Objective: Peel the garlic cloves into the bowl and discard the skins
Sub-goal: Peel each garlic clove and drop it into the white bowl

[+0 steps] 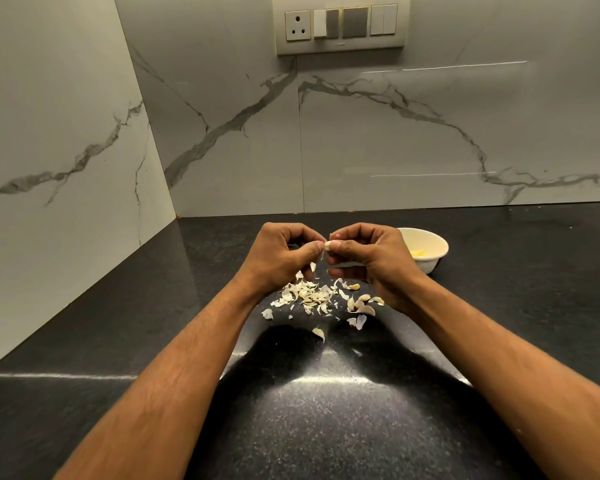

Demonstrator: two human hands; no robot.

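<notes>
- Black counter (499,306), speckled and glossy, marble-look wall behind; all the work sits mid-counter, near the back.
- White bowl (430,249) stands on the counter just right of the hands, partly hidden by the right hand; something pale yellow shows inside, likely peeled garlic.
- Left hand (284,254) is curled, thumb and fingertips pinching at a strip of skin on the clove.
- Right hand (368,254) is curled too, pinching the clove (327,244) by its body; only its pale tip shows between the two thumbs.
- Both hands are held above the counter, meeting over the skin pile (305,296), so flakes should drop onto it.
- Unpeeled cloves (362,304) lie in a small group just right of the pile, under the right wrist; one more lies alone nearer the person.
- Step in hand, I judge: stripping skin off this clove.
- To do it well: right hand should keep a firm pinch low on the clove, left should pull the skin along its length, not across, so it comes off in one piece.
- Turn the clove to catch leftover papery bits.
- Drop it in the bowl only when bare; keep flakes out.
- Skins are not yet discarded.
</notes>
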